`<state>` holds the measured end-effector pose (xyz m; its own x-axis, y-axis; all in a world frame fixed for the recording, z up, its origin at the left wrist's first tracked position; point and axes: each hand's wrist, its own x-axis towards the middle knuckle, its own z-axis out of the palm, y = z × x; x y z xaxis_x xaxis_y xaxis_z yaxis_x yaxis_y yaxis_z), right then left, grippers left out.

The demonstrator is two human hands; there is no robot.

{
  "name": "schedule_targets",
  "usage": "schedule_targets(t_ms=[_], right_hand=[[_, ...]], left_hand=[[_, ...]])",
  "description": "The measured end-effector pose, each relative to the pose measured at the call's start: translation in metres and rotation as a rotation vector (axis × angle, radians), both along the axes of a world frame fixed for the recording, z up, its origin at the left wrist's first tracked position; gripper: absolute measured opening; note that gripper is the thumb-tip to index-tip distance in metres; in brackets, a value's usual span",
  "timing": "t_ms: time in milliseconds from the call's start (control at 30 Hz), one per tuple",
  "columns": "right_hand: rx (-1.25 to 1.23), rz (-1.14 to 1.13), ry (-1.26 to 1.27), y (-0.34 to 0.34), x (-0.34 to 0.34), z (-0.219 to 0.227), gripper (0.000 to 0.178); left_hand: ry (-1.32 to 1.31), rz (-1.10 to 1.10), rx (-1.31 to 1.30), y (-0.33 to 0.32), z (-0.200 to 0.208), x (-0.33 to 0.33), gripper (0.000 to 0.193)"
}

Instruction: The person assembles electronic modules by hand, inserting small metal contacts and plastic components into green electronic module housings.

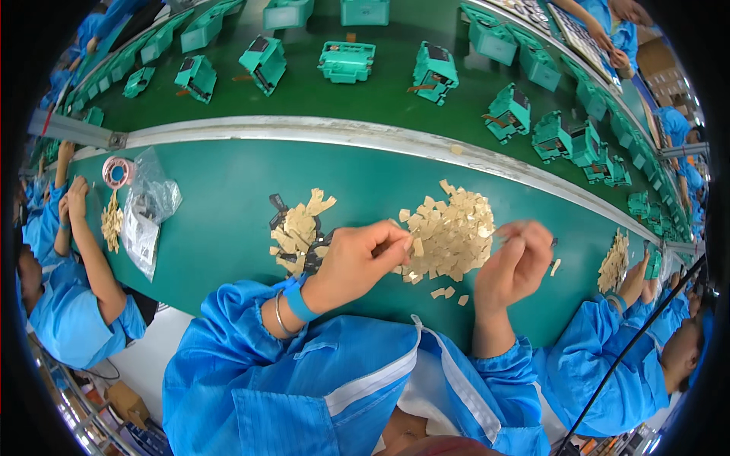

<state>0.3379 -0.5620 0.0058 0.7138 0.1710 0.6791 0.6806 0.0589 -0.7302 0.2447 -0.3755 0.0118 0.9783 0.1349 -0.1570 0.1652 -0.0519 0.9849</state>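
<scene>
My left hand (356, 261) is closed in a pinch beside a heap of small flat beige pieces (454, 228). At its fingertips shows one small beige piece (417, 247). My right hand (515, 266) is raised at the right side of the heap, its fingers curled and smeared by motion. Whether anything is between them I cannot make out. Behind my left hand lies a smaller mixed pile of beige pieces (295, 232) with black parts (278, 203) among them. A few loose beige pieces (449, 292) lie near the heap's front edge.
A metal rail (327, 129) separates my green table (220, 205) from a line carrying several green housings (347, 61). On the left are a clear plastic bag (144, 220) and a pink tape roll (117, 172). Co-workers in blue sit left (72, 300) and right (608, 372), with beige piles (614, 262) before them.
</scene>
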Motion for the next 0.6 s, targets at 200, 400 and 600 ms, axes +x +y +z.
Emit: schedule_targets(t_ms=[200, 400, 600], right_hand=[[-0.326, -0.328, 0.301, 0.012, 0.086, 0.019, 0.062], [-0.409, -0.384, 0.296, 0.022, 0.146, 0.000, 0.085], [-0.154, -0.186, 0.345, 0.021, 0.116, 0.020, 0.082]], left_hand=[[-0.459, -0.003, 0.578, -0.003, -0.007, 0.003, 0.016], [-0.509, -0.046, 0.530, -0.004, -0.004, -0.001, 0.029], [-0.622, 0.000, 0.551, 0.000, 0.007, 0.002, 0.038]])
